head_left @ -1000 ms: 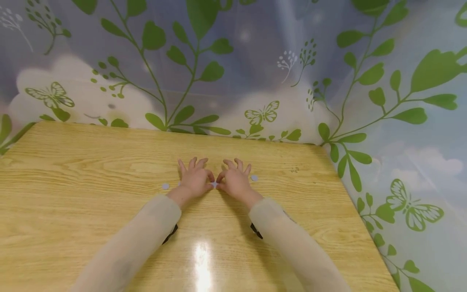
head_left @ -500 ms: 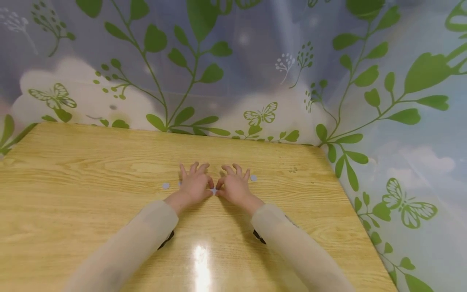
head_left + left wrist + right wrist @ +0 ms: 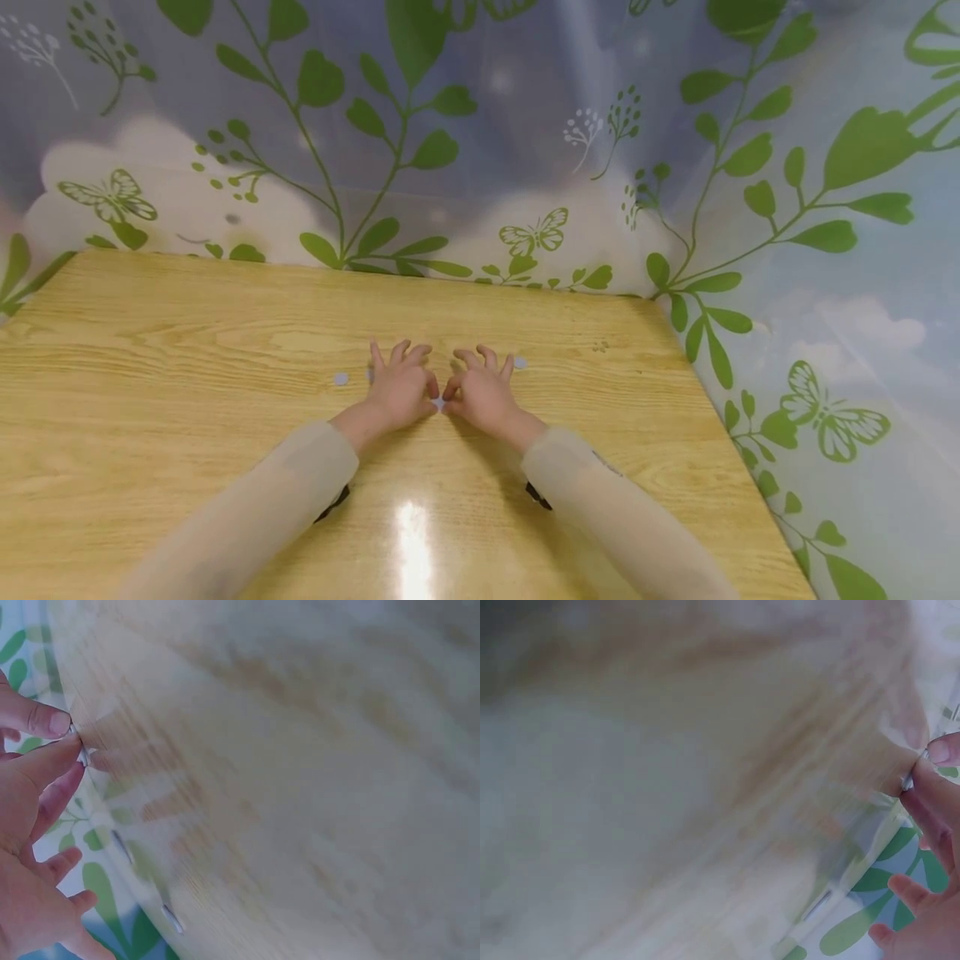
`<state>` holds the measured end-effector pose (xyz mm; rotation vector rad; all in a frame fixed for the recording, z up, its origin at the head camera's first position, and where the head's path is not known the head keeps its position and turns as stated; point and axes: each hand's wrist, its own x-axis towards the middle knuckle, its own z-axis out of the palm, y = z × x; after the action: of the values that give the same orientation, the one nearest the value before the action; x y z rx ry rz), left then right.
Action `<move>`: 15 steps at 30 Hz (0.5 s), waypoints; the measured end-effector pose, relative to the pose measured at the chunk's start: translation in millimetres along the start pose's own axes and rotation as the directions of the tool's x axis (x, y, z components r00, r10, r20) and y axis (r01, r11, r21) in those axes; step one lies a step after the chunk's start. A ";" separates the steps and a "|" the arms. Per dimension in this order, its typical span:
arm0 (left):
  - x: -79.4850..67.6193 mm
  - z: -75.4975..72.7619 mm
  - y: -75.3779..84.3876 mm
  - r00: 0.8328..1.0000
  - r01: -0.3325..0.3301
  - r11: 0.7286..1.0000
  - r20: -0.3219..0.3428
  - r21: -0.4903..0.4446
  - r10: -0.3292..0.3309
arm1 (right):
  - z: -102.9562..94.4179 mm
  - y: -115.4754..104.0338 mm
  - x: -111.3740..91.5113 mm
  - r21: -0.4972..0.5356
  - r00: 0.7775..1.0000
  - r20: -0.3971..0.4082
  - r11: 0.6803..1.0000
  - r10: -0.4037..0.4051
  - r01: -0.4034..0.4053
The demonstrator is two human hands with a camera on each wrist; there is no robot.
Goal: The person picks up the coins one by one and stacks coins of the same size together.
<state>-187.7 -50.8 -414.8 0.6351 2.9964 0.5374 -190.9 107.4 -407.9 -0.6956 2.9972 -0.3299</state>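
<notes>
Between the two hands, low at the wooden table, is a small pale flat disc (image 3: 439,404), mostly covered by fingers. My left hand (image 3: 401,390) pinches its left edge with thumb and index finger, the other fingers spread. On the opposite edge, my right hand (image 3: 483,393) pinches in the same way. The left wrist view shows the disc's thin rim (image 3: 84,756) at the fingertips; in the right wrist view its edge (image 3: 908,781) sits between thumb and fingers. Whether the disc touches the tabletop I cannot tell.
A pale disc (image 3: 341,379) lies left of the left hand, and another disc (image 3: 370,375) is partly hidden behind that hand. A third disc (image 3: 521,363) lies just beyond the right hand. A leaf-patterned curtain (image 3: 525,150) borders the wooden table (image 3: 187,400) behind and at right.
Both hands, with the disc between them, have moved a little nearer the person's body. The loose discs stay where they were. The head view has shifted slightly.
</notes>
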 end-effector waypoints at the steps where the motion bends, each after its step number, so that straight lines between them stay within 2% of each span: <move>1: -1.3 -0.1 0.3 1.000 -0.004 1.000 -0.002 -0.007 0.004 | 0.2 -0.2 -0.8 0.001 1.000 0.003 1.000 -0.002 0.002; 6: -6.4 -1.6 1.7 1.000 -0.016 0.999 -0.002 -0.040 0.016 | 1.5 -0.3 -3.2 -0.022 1.000 0.004 1.000 -0.002 0.002; 10: -7.1 -5.8 -3.2 1.000 -0.020 0.999 0.013 -0.040 0.021 | 1.6 -1.3 -4.4 -0.038 1.000 0.008 0.999 -0.005 0.005; 13: -4.6 -13.5 -12.2 1.000 0.010 0.999 -0.001 -0.041 -0.010 | 1.3 -1.3 -4.4 -0.039 1.000 0.016 0.999 -0.006 0.007; 15: -1.8 -19.6 -19.9 0.998 0.062 0.996 -0.017 -0.060 -0.063 | 0.9 -1.4 -4.5 -0.034 1.000 0.020 0.999 -0.004 0.005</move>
<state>-195.8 -75.0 -403.3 0.5330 2.9932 0.6289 -186.2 107.9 -408.5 -0.7040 2.9899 -0.2711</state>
